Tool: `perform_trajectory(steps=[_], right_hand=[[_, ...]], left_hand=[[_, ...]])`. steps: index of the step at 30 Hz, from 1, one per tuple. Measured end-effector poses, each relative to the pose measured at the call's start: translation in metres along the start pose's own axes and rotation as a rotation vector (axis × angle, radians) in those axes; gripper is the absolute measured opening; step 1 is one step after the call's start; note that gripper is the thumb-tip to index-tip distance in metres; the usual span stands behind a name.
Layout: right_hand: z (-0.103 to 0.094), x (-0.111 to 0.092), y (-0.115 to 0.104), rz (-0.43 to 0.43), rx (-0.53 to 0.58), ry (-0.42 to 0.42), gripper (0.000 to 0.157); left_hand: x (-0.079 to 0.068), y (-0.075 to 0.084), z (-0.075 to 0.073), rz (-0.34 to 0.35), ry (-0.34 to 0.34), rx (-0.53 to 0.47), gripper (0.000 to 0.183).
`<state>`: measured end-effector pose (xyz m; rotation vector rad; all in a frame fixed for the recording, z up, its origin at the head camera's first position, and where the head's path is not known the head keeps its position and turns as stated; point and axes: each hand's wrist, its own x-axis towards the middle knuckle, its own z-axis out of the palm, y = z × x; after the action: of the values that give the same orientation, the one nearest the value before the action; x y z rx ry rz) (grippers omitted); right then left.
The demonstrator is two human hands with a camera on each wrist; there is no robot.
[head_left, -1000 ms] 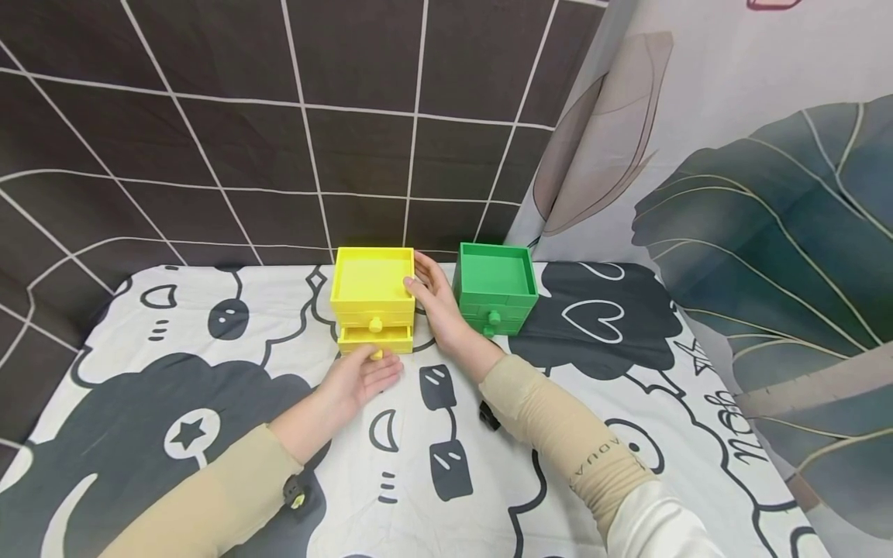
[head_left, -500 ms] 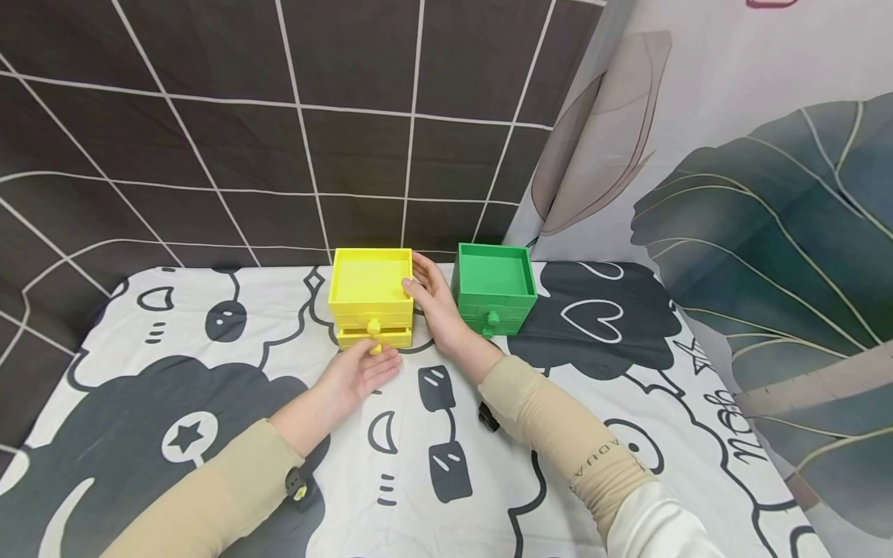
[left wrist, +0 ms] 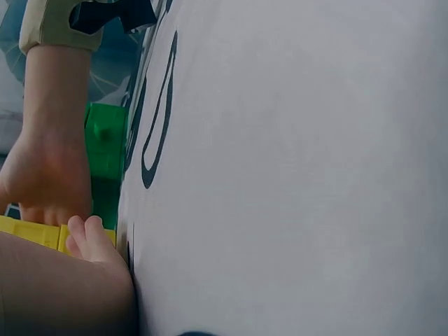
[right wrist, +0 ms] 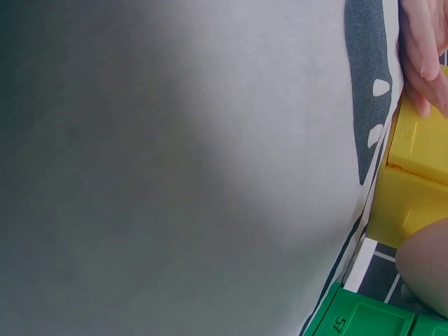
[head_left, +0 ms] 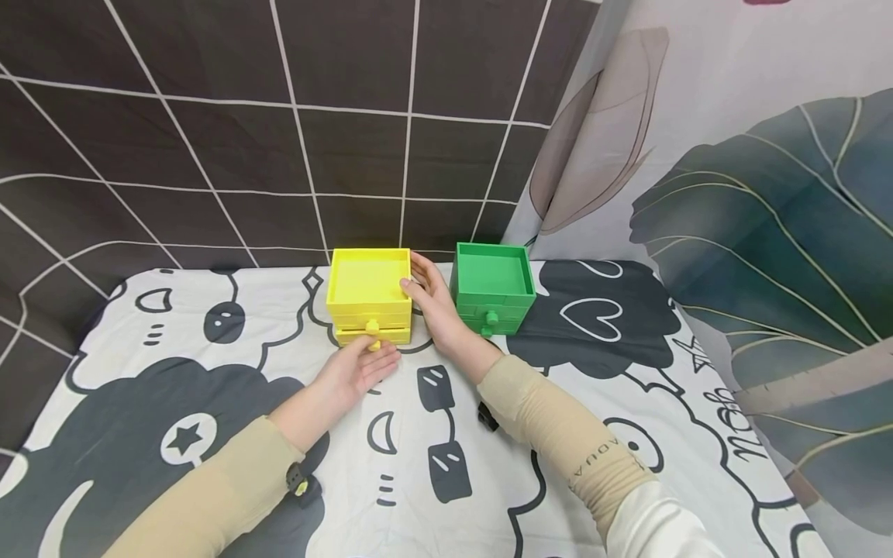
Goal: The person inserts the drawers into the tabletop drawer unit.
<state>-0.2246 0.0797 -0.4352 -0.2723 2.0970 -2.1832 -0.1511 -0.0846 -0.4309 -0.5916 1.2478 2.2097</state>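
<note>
A small yellow drawer box [head_left: 370, 279] stands on the patterned cloth, with a shallow tray top and two drawers below. Its lower drawer [head_left: 394, 336] sticks out only slightly. My left hand [head_left: 352, 372] is at the front, palm turned up, with thumb and forefinger pinching the lower drawer's yellow knob [head_left: 375, 346]; the other fingers are extended. On the box's right side, my right hand [head_left: 439, 310] grips it, thumb over the top rim and fingers along the side wall, partly hidden. To the right stands a similar green drawer box [head_left: 494, 283], untouched.
A black-and-white cartoon cloth [head_left: 412, 465] covers the surface. Behind the boxes hangs a dark cloth with a white grid [head_left: 349, 155]. A leaf-patterned curtain [head_left: 760, 232] hangs at the right. The gap between the boxes is narrow, with my right hand in it.
The yellow box's lower drawer has slid inward, from partly open to nearly closed. My left hand has moved slightly forward with its knob. My right hand keeps its hold on the box.
</note>
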Motion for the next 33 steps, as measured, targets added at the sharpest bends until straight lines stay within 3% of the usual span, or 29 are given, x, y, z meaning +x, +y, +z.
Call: perform_trajectory(steps=[18, 33], right_hand=[[0.0011, 0.0001, -0.0015, 0.001, -0.011, -0.004, 0.063], [0.0002, -0.0005, -0.0017, 0.006, -0.012, -0.001, 0.063]], left_hand=[[0.0034, 0.0034, 0.0009, 0.0, 0.005, -0.047, 0.018], [0.0044, 0.0033, 0.0014, -0.004, -0.002, -0.042, 0.022]])
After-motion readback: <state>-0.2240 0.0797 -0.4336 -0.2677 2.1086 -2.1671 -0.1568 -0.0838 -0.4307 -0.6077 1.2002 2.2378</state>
